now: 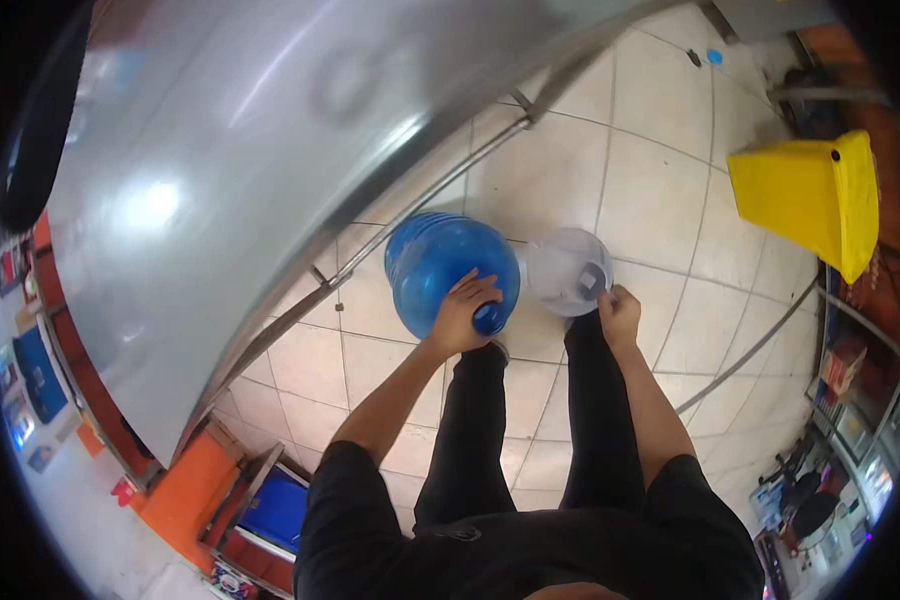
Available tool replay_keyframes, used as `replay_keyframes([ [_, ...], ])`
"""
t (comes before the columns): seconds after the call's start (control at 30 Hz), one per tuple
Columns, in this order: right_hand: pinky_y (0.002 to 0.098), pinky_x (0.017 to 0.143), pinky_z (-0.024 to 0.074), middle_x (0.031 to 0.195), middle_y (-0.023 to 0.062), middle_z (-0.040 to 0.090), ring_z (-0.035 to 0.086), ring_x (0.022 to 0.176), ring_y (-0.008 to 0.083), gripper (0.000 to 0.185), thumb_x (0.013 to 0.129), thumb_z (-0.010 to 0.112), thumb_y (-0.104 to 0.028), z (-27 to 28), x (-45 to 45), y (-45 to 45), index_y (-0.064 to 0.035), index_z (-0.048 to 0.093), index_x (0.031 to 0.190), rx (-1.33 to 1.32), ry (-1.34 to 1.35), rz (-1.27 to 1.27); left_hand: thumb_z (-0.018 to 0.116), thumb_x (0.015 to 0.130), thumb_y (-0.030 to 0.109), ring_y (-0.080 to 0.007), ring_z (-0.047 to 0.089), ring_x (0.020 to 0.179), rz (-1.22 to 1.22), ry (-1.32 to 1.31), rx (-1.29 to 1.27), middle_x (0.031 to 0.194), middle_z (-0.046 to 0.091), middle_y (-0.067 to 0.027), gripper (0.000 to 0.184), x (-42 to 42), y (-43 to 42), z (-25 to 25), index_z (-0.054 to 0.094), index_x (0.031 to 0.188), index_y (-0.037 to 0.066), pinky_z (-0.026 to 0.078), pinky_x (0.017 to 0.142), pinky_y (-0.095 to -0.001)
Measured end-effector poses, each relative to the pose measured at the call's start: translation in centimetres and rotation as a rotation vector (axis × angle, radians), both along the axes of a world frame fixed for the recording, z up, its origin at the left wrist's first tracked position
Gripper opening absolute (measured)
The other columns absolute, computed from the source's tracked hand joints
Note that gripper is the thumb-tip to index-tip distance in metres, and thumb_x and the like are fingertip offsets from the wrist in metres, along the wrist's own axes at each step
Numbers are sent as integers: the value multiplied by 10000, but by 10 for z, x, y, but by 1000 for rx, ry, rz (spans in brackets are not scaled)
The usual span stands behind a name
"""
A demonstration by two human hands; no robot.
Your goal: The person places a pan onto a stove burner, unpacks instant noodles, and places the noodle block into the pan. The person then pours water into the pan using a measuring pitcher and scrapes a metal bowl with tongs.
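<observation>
A large blue water jug (448, 258) stands tilted on the tiled floor in front of my legs. My left hand (465, 308) is wrapped around its neck, fingers lying over the shoulder beside the dark round mouth. Just right of it is a smaller clear plastic jug (560, 265) with a dark patch near its top. My right hand (621, 314) is closed on the near right edge of that clear jug; its exact grip is partly hidden. The two jugs sit close side by side.
A big metal table (220, 150) with a tubular frame (440, 185) spans the upper left. On the right stands a yellow bin (805, 200), with a metal rack (860, 325) below it. An orange cabinet (195, 490) and a blue panel (273, 512) are at lower left.
</observation>
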State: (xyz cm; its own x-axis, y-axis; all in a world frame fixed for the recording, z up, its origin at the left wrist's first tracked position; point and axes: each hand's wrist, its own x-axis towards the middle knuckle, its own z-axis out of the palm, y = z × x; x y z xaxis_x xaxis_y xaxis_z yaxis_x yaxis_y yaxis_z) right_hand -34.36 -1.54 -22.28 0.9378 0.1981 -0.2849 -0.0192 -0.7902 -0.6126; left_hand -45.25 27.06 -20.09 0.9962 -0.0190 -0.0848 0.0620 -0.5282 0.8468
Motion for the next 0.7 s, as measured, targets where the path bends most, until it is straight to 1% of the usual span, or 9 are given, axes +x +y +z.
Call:
replay_keyframes([
  [0.1,377,451,328,488,150,391,383,434,235,314,794,614,-147,-6,17,-26,-3,407,606,149,-50,8,747,534,119,-312,554,1011,54,24,45,966,623,-95,413,43,-55,-15,583,912,93,379,973,-444],
  [0.13,387,459,349,524,175,444,428,449,297,285,798,611,-127,-16,20,-36,2,421,628,122,-113,28,742,537,119,-315,558,977,64,36,59,949,620,-98,406,57,-73,-23,584,910,94,394,946,-442],
  [0.23,393,485,382,579,192,496,480,502,338,239,812,595,-120,-34,33,-60,12,455,672,125,-132,2,731,541,114,-315,563,929,106,64,115,914,616,-111,389,97,-119,-46,589,903,94,411,882,-433],
  [0.27,395,524,412,630,203,527,519,570,359,191,821,582,-116,-41,38,-66,18,484,727,140,-62,-27,728,543,112,-313,563,922,125,73,137,906,615,-116,383,109,-133,-53,590,900,94,412,863,-430],
  [0.37,406,558,430,667,211,547,543,622,368,175,832,566,-126,-76,42,-83,25,503,768,152,-53,-88,709,558,108,-307,562,905,154,94,240,876,614,-127,343,138,-163,-66,594,879,81,403,849,-419],
  [0.4,420,589,439,705,222,561,555,658,372,189,844,551,-146,-77,46,-85,29,508,786,139,27,-148,708,561,110,-304,563,900,163,98,256,870,613,-122,343,145,-172,-73,592,882,79,400,844,-417],
  [0.5,429,612,438,732,227,569,557,687,378,199,848,544,-158,-105,53,-96,34,520,802,188,-6,-199,709,567,116,-298,562,884,193,99,311,850,609,-108,348,162,-196,-94,587,890,74,394,827,-411],
  [0.6,439,632,435,751,226,574,559,711,381,208,848,544,-169,-129,58,-103,38,531,827,160,21,-257,717,570,124,-294,559,870,201,109,376,837,604,-97,359,173,-215,-105,585,900,75,393,813,-407],
  [0.7,444,652,439,783,230,583,563,734,388,223,851,541,-185,-145,64,-109,37,547,874,155,140,-352,733,571,135,-280,554,884,171,172,427,850,601,-91,374,184,-232,-117,586,908,67,383,824,-394],
])
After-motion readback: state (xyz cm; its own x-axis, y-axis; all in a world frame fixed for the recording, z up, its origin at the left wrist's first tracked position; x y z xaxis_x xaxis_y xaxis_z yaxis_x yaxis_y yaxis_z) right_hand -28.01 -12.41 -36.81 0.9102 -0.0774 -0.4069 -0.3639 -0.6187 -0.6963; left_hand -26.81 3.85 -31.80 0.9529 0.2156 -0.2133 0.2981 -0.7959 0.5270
